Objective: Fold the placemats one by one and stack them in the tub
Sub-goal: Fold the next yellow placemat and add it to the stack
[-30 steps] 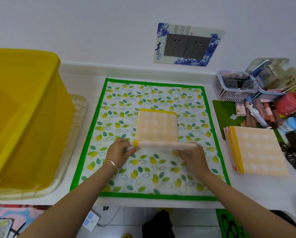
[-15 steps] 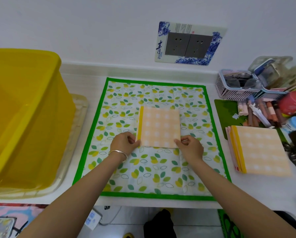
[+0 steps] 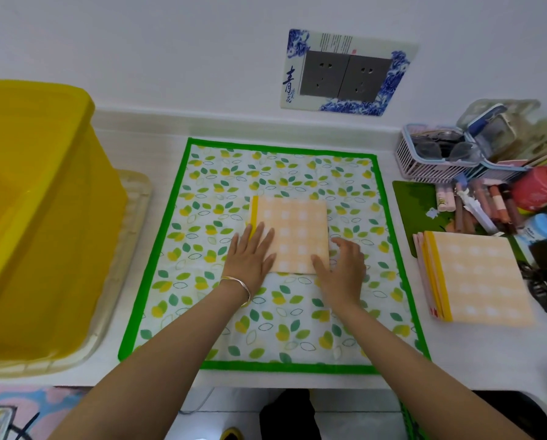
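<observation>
At the near edge of the tabletop (image 3: pixel 475 354), reaching in with both forearms across a leaf-print mat (image 3: pixel 265 325) bordered in bright green. On the left wrist, a thin bracelet (image 3: pixel 237 285).

Just beyond, pressing down with the left hand (image 3: pixel 250 254): fingers straight, spread flat over the near left corner of the folded placemat (image 3: pixel 297 227), gripping nothing. Resting the right hand (image 3: pixel 342 269) at the near right corner: thumb laid on the cloth, fingers loosely bent just beside the right edge, no grasp to be seen.

In the middle of the leaf-print mat, lying flat and folded to a near square: pale orange cloth checked with soft white squares, a solid yellow band down the left edge.

Off to the right, apart from the mat, a stack of placemats (image 3: pixel 481 281) in the same orange check, yellow bands to the left, pink edges showing beneath.

On the left, standing on a clear tray (image 3: pixel 132 249), the yellow tub (image 3: pixel 43 217), translucent, its contents impossible to tell.

Farther back on the right, a white basket (image 3: pixel 424 163) and a clutter of tubes (image 3: pixel 488 204). On the wall, a blue-patterned socket plate (image 3: pixel 345 74).
</observation>
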